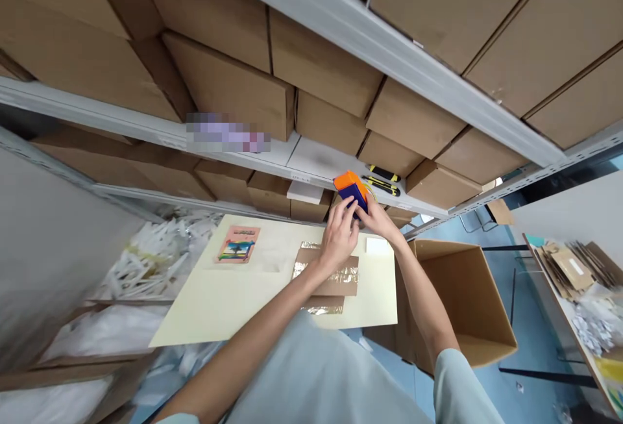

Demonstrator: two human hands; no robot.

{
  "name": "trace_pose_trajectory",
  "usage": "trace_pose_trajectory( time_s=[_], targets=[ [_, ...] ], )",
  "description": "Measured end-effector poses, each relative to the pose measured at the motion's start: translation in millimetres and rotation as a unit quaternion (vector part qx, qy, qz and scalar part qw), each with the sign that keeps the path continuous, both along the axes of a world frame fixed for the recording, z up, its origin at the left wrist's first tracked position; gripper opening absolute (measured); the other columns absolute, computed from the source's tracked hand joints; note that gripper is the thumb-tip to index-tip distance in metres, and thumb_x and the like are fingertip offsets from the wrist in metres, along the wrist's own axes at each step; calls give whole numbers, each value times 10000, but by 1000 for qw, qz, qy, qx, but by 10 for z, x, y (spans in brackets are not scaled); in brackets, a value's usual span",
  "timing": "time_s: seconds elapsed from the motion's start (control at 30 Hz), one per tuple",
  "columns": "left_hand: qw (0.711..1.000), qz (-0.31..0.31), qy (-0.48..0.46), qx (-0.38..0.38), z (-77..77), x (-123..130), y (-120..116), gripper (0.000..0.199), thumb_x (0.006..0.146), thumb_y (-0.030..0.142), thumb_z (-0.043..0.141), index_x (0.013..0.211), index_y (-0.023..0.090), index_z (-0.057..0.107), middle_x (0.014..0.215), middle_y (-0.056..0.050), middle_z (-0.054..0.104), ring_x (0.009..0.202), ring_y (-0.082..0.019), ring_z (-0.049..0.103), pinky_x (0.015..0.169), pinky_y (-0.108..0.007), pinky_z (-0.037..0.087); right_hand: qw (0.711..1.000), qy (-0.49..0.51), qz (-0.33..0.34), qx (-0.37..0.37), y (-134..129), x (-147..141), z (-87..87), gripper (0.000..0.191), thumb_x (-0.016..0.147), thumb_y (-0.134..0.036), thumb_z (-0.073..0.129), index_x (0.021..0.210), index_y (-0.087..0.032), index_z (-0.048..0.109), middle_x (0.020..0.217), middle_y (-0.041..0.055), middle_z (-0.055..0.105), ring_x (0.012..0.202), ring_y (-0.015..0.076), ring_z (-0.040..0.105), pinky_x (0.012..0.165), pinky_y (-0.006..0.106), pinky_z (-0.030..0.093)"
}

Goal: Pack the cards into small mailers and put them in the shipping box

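Both of my hands are raised over the far edge of a pale yellow table (233,307), by the shelf. A tape dispenser, orange on top and dark blue below (351,187), is held between them. My left hand (339,232) has its fingertips on the blue part. My right hand (377,217) grips it from the right side. Beneath my left hand lies a flat cardboard piece (316,284) with shiny clear tape across it. A pink card with a colourful picture (238,245) lies at the table's left, and a small white paper (377,246) at its right.
Shelves ahead hold cardboard boxes (331,122). Black and yellow cutters (382,185) lie on the shelf edge (311,174). An open cardboard box (462,300) stands right of the table. White scraps (156,255) pile up at the left. Another table (559,307) with packaging is far right.
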State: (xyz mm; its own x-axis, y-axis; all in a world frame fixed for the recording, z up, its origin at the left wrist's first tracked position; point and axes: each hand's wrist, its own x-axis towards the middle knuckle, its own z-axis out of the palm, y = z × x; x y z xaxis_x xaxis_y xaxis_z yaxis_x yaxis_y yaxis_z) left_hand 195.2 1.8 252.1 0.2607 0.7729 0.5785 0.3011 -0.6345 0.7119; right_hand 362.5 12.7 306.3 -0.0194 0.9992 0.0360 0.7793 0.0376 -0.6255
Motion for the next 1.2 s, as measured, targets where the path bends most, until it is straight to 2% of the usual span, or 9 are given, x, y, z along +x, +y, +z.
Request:
trace_pose_trajectory(
  time_s=[0.23, 0.37, 0.5, 0.63, 0.8, 0.9, 0.97, 1.1, 1.2],
  targets=[
    [998, 15, 24, -56, 27, -89, 740, 712, 986, 136, 504, 1693, 98, 427, 1774, -226, 430, 1638, -378, 455, 1360, -578, 414, 973, -226, 38, 6, 1218, -411, 319, 347, 1057, -248, 529, 1370, -131, 622, 1350, 237, 756, 1300, 393, 693, 1159, 560, 524],
    [998, 13, 31, -52, -103, -219, 642, 666, 1036, 214, 502, 1689, 107, 431, 1731, -212, 506, 1624, -356, 479, 1366, -569, 408, 959, -278, 34, -37, 1576, -557, 230, 462, 1068, -237, 591, 1508, -97, 596, 1501, 237, 704, 1464, 362, 622, 1275, 518, 442],
    [993, 6, 50, -105, -517, -480, 361, 630, 1041, 272, 519, 1650, 116, 483, 1680, -214, 568, 1581, -355, 537, 1341, -571, 442, 961, -276, 18, -2, 1610, -592, 16, 555, 1098, -236, 517, 1618, -44, 517, 1585, 266, 631, 1511, 365, 569, 1319, 539, 397],
    [969, 30, 90, -227, -1139, -928, 26, 634, 1012, 330, 555, 1596, 84, 539, 1625, -249, 611, 1535, -386, 584, 1319, -584, 457, 970, -214, -15, 111, 1085, -404, -309, 660, 1129, -319, 413, 1735, -61, 361, 1725, 256, 478, 1613, 382, 436, 1365, 612, 319],
    [895, 85, 163, -406, -1734, -1527, -479, 610, 997, 399, 572, 1530, 105, 608, 1536, -249, 684, 1440, -405, 665, 1239, -563, 521, 981, -56, -163, 85, -548, -175, -1134, 670, 1165, -506, 314, 1720, -144, 413, 1761, 203, 467, 1661, 346, 411, 1380, 606, 325],
    [860, 76, 201, -462, -1842, -1597, -668, 600, 1018, 425, 544, 1528, 117, 609, 1493, -233, 717, 1380, -390, 705, 1190, -526, 547, 969, 17, -247, -21, -1477, -301, -1656, 733, 1144, -588, 316, 1671, -105, 478, 1687, 235, 560, 1599, 364, 513, 1361, 613, 369],
    [856, 59, 215, -466, -1837, -1492, -717, 575, 1038, 437, 516, 1512, 128, 617, 1470, -218, 734, 1356, -373, 717, 1160, -489, 556, 955, 51, -279, -86, -1828, -437, -1933, 793, 1127, -628, 328, 1660, -59, 474, 1670, 268, 570, 1571, 386, 551, 1333, 609, 413],
    [846, 51, 273, -454, -1742, -1122, -713, 567, 1069, 544, 494, 1456, 152, 632, 1277, -197, 804, 1206, -390, 766, 1023, -459, 585, 930, 83, -325, -151, -1924, -584, -2309, 915, 1075, -710, 448, 1696, -41, 393, 1668, 298, 559, 1503, 427, 616, 1213, 583, 535],
    [820, 99, 332, -456, -1704, -907, -689, 748, 1008, 722, 579, 1445, 115, 610, 1160, -227, 812, 1140, -448, 767, 943, -475, 582, 916, 100, -343, -181, -1814, -540, -2467, 1010, 1013, -748, 581, 1728, -78, 338, 1559, 275, 669, 1326, 417, 731, 1105, 543, 605]
  ],
)
